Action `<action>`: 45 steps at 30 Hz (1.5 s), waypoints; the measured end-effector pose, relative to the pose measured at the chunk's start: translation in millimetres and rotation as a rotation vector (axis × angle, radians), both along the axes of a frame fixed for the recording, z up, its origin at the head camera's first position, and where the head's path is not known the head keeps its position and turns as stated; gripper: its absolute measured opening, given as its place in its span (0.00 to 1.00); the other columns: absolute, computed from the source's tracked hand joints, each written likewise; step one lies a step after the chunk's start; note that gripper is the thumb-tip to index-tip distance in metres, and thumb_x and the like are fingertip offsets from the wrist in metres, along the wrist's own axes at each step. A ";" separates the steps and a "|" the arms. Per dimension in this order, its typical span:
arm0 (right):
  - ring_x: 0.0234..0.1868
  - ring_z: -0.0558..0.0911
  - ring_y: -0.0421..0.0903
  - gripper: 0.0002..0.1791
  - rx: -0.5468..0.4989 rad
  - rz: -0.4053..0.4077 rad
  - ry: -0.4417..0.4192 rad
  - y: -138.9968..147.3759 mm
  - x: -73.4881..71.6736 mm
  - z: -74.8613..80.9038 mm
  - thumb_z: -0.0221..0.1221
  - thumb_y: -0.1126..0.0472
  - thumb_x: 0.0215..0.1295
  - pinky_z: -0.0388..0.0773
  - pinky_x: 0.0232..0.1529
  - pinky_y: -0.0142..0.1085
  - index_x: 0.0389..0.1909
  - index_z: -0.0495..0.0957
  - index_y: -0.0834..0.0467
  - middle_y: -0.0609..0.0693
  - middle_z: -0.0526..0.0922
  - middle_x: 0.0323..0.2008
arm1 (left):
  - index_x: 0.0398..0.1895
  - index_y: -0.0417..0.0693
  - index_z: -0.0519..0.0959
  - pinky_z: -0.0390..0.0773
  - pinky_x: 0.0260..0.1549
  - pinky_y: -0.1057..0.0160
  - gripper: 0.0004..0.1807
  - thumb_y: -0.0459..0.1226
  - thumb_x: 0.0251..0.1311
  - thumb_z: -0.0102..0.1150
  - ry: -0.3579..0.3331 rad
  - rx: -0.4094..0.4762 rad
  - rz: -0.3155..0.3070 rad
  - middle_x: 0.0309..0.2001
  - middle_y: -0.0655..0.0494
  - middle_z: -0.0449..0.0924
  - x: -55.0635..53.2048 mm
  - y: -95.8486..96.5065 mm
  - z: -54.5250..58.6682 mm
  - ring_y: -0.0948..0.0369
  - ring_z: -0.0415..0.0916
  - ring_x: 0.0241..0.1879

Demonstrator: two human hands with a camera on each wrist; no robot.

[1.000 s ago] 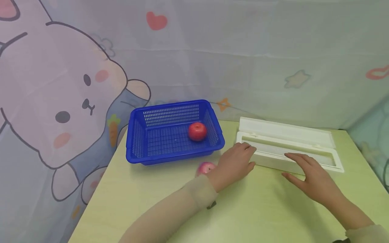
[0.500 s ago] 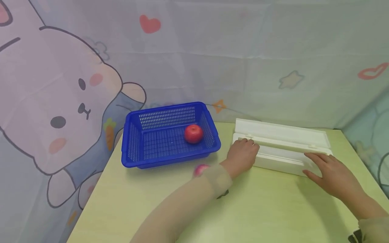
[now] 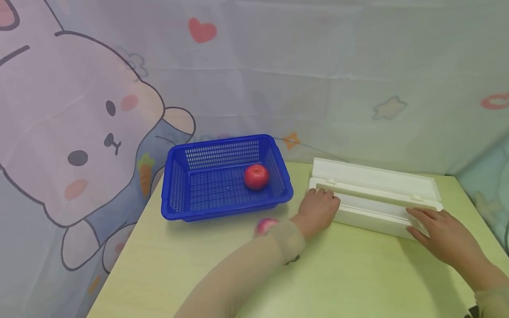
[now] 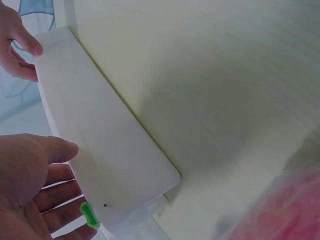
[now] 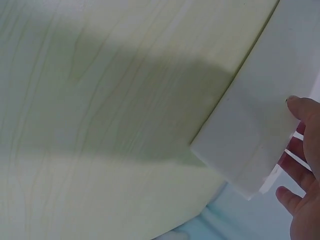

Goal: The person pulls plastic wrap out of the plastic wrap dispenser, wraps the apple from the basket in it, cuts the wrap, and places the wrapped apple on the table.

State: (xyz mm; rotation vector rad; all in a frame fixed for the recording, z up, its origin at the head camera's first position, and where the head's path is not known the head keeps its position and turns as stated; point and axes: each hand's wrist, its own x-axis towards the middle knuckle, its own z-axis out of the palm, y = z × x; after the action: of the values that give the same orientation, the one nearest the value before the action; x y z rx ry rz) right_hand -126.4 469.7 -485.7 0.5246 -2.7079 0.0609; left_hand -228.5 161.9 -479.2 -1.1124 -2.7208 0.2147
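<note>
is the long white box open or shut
Open. In the head view, its lid is back on the far side, and the inside of the white box shows between the left hand and the right hand.

Both hands [image 3: 319, 210] [image 3: 449, 235] grip an open white box [image 3: 370, 222] near a blue basket [image 3: 226, 209].

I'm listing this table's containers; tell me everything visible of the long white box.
The white box is long and narrow, smooth, and looks like plastic. It rests on the table, to the right of the blue basket. Its top is open, showing a white inside; a flat panel, apparently the lid, is folded back behind it, with two small tabs along its near edge. The left hand grips its left end and the right hand its right end, each with the thumb on the front wall.
</note>
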 end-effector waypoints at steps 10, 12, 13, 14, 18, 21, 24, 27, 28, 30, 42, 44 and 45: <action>0.44 0.84 0.74 0.21 -0.003 0.029 0.028 4.0 2.1 -5.7 0.74 0.66 0.61 0.76 0.52 0.72 0.55 0.84 0.66 0.69 0.86 0.50 | 0.49 0.63 0.88 0.75 0.47 0.63 0.13 0.39 0.80 0.53 0.048 -0.007 -0.016 0.44 0.67 0.85 3.5 -0.3 -4.1 0.65 0.80 0.46; 0.45 0.84 0.74 0.20 0.006 0.037 0.033 4.4 1.9 -5.6 0.73 0.67 0.61 0.75 0.52 0.72 0.54 0.84 0.65 0.69 0.87 0.50 | 0.50 0.63 0.87 0.75 0.49 0.62 0.13 0.39 0.80 0.53 0.053 -0.010 -0.021 0.46 0.67 0.86 3.1 -0.7 -5.0 0.66 0.80 0.47; 0.45 0.84 0.74 0.20 0.012 0.043 0.036 4.6 2.1 -5.6 0.73 0.68 0.62 0.75 0.52 0.73 0.54 0.84 0.65 0.69 0.87 0.49 | 0.51 0.63 0.87 0.75 0.50 0.62 0.13 0.39 0.81 0.52 0.055 -0.014 -0.025 0.46 0.67 0.86 3.1 -0.9 -5.2 0.65 0.80 0.47; 0.45 0.84 0.74 0.19 0.018 0.047 0.037 4.9 2.5 -5.3 0.72 0.68 0.63 0.75 0.52 0.73 0.54 0.84 0.65 0.69 0.87 0.49 | 0.52 0.63 0.87 0.75 0.51 0.62 0.13 0.39 0.81 0.52 0.057 -0.015 -0.028 0.47 0.67 0.86 2.8 -1.0 -5.5 0.65 0.80 0.48; 0.43 0.86 0.72 0.13 0.031 0.064 0.054 5.9 4.3 -5.3 0.69 0.69 0.67 0.76 0.50 0.72 0.52 0.85 0.66 0.69 0.88 0.46 | 0.54 0.63 0.86 0.74 0.53 0.62 0.14 0.39 0.81 0.51 0.067 -0.013 -0.039 0.48 0.67 0.87 2.7 -1.8 -5.5 0.65 0.81 0.49; 0.41 0.85 0.72 0.10 0.025 0.064 0.064 5.5 5.0 -4.5 0.66 0.67 0.72 0.77 0.48 0.72 0.50 0.86 0.66 0.68 0.88 0.44 | 0.54 0.63 0.86 0.73 0.53 0.62 0.13 0.40 0.82 0.51 0.078 -0.011 -0.046 0.47 0.68 0.87 3.6 -2.8 -4.3 0.66 0.81 0.48; 0.37 0.85 0.70 0.20 0.013 0.086 0.097 4.9 4.4 -3.7 0.55 0.53 0.84 0.78 0.45 0.69 0.47 0.86 0.66 0.65 0.89 0.42 | 0.52 0.64 0.85 0.73 0.54 0.62 0.12 0.40 0.81 0.51 0.087 -0.016 -0.054 0.47 0.68 0.86 4.2 -4.2 -3.8 0.66 0.80 0.48; 0.32 0.85 0.65 0.38 0.004 0.115 0.136 4.4 3.1 -3.2 0.38 0.39 0.87 0.81 0.38 0.64 0.44 0.86 0.65 0.62 0.88 0.37 | 0.51 0.65 0.85 0.73 0.56 0.61 0.11 0.40 0.81 0.52 0.095 -0.020 -0.068 0.47 0.69 0.86 3.9 -4.8 -4.2 0.66 0.80 0.48; 0.31 0.85 0.64 0.41 0.002 0.120 0.142 4.2 2.7 -3.1 0.34 0.36 0.85 0.81 0.36 0.62 0.44 0.86 0.64 0.60 0.88 0.36 | 0.50 0.65 0.85 0.73 0.57 0.60 0.11 0.40 0.81 0.52 0.098 -0.020 -0.072 0.47 0.69 0.86 3.5 -4.9 -4.4 0.66 0.80 0.48; 0.29 0.84 0.61 0.42 -0.010 0.119 0.149 3.5 2.4 -2.4 0.33 0.35 0.85 0.81 0.33 0.59 0.43 0.86 0.63 0.58 0.88 0.34 | 0.50 0.65 0.84 0.73 0.59 0.59 0.11 0.40 0.81 0.52 0.105 -0.021 -0.079 0.47 0.69 0.86 2.9 -4.7 -4.5 0.66 0.80 0.48; 0.32 0.86 0.62 0.50 0.022 0.105 0.150 1.7 1.3 2.1 0.23 0.29 0.80 0.80 0.41 0.63 0.38 0.86 0.60 0.56 0.89 0.33 | 0.47 0.67 0.84 0.73 0.50 0.61 0.11 0.39 0.80 0.54 0.119 -0.012 -0.127 0.43 0.71 0.86 -4.9 -1.8 0.5 0.68 0.80 0.44; 0.31 0.86 0.61 0.49 0.025 0.106 0.162 1.4 1.0 2.3 0.24 0.30 0.82 0.80 0.42 0.63 0.38 0.86 0.60 0.55 0.89 0.33 | 0.46 0.67 0.84 0.73 0.48 0.61 0.12 0.39 0.81 0.53 0.130 -0.027 -0.139 0.42 0.71 0.86 -6.0 -1.0 3.3 0.68 0.79 0.42; 0.31 0.86 0.61 0.49 0.025 0.107 0.166 1.3 0.6 2.5 0.24 0.30 0.82 0.80 0.42 0.63 0.38 0.86 0.60 0.55 0.89 0.33 | 0.45 0.67 0.84 0.72 0.47 0.62 0.12 0.39 0.81 0.52 0.133 -0.037 -0.144 0.41 0.71 0.86 -6.3 -0.9 5.1 0.68 0.79 0.41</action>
State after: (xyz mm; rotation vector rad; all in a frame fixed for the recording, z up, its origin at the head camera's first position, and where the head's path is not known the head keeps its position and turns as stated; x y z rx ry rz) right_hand -125.8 470.9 -483.2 0.6522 -2.5213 0.0118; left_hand -234.8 161.0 -474.1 -1.2503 -2.5189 0.3062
